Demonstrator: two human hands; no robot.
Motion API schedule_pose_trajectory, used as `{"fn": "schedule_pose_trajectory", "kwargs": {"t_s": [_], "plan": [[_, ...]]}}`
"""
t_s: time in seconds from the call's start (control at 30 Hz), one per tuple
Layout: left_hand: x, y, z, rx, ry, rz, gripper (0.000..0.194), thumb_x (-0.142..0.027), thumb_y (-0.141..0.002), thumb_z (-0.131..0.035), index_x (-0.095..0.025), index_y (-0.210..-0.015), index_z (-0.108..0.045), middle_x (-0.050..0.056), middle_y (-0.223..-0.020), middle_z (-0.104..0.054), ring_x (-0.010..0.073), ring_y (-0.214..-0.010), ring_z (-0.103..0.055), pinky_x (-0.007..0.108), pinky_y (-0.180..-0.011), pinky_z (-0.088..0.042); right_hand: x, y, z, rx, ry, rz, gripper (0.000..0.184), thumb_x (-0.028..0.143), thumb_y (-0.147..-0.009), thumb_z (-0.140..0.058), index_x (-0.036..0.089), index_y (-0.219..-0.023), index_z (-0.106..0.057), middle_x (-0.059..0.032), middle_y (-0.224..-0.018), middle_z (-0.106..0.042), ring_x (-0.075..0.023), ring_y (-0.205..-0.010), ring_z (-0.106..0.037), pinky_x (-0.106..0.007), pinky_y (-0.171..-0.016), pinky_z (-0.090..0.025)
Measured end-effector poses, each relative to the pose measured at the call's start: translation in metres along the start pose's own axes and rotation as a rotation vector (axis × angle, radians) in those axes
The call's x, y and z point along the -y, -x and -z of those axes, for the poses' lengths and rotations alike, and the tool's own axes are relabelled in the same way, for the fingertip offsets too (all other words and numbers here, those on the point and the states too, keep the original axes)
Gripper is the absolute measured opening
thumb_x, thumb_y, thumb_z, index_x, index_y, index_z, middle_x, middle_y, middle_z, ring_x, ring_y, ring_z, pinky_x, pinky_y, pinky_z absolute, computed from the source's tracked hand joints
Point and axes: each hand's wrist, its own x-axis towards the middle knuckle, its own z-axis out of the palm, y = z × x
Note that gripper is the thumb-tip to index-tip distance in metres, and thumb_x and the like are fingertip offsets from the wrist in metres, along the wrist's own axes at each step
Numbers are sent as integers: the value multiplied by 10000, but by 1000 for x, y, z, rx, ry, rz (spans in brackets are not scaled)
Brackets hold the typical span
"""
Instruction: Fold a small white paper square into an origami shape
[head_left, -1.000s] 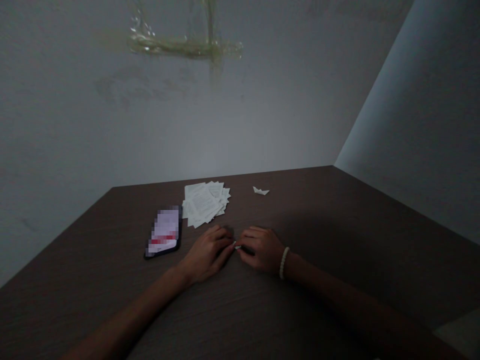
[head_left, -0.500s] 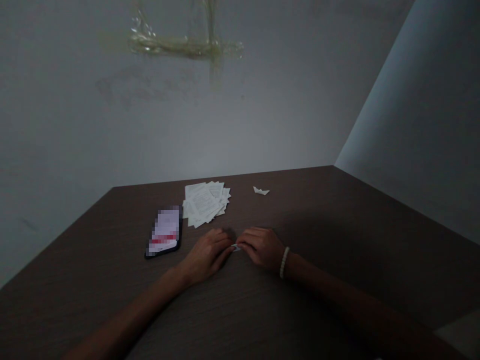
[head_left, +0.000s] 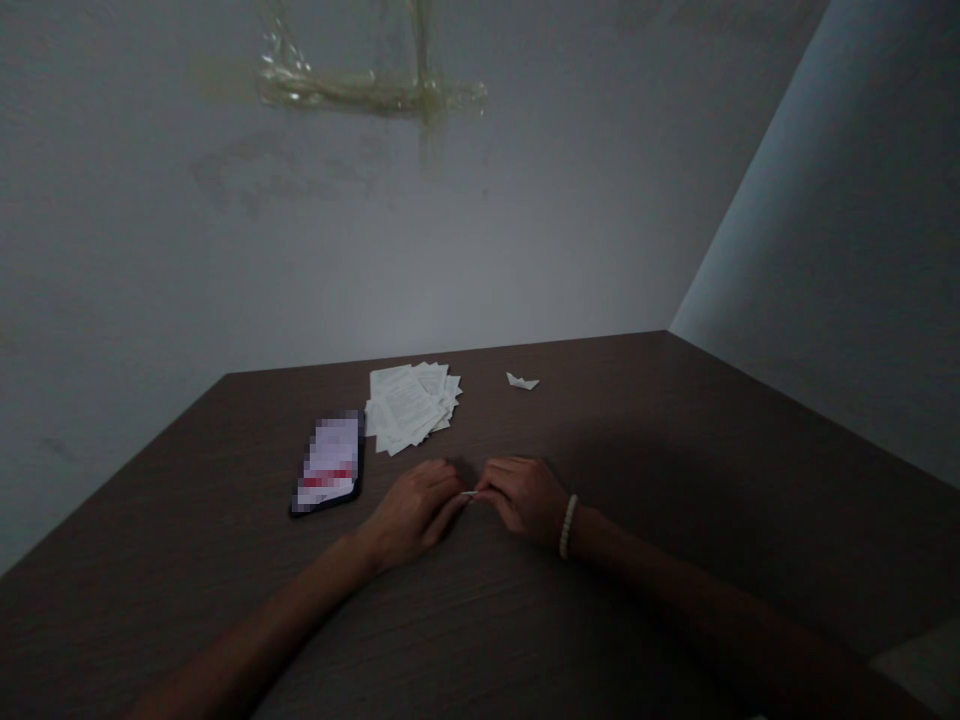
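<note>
On dark wood-grain table (head_left: 675, 480), our left hand (head_left: 416, 510) & right hand (head_left: 525, 497) meet fingertip to fingertip, both curled, pinching a tiny white paper scrap (head_left: 469, 493) btwn them. Flat fanned paper stack (head_left: 411, 405) lies beyond.

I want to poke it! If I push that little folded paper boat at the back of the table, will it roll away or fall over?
The paper boat looks thin and light, so it would probably slide. Its folded shape has no round side, so rolling seems unlikely; it might tip.
</note>
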Motion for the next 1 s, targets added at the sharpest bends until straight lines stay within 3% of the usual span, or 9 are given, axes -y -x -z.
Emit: {"fn": "schedule_pose_trajectory", "kwargs": {"t_s": [0.2,0.63,0.87,1.0], "plan": [[-1,-2,-1,53,9,-42,283,-275,-976,-371,-151,-882,-607,66,-817,-584,185,-793,-520,309,-724,-427,-2,1,-2,9,11,11,92,168,-899,-516,174,-816,-555,-24,-790,-594,-143,-710,-551,-237,-645,-383],[-2,-1,-2,-15,-2,-91,278,-242,-967,-365,-155,-760,-530,44,-743,-558,162,-707,-476,286,-650,-391,1,0,0,30,2,13,119,207,-923,-507,176,-817,-552,-16,-787,-598,-136,-706,-560,-229,-646,-381],[0,3,-3,-180,-43,-125,164,-196,-939,-456,-143,-916,-610,61,-815,-591,162,-747,-503,280,-650,-415,-1,0,-1,4,49,0,123,227,-921,-525,169,-822,-571,-22,-797,-613,-142,-720,-573,-236,-651,-387],[-2,4,-2,-199,-38,-147,179,-164,-933,-453,-136,-875,-620,61,-779,-589,153,-713,-510,267,-626,-428,0,1,-1,16,31,2,124,246,-924,-532,171,-843,-589,-24,-815,-624,-143,-751,-584,-235,-684,-405]]}}
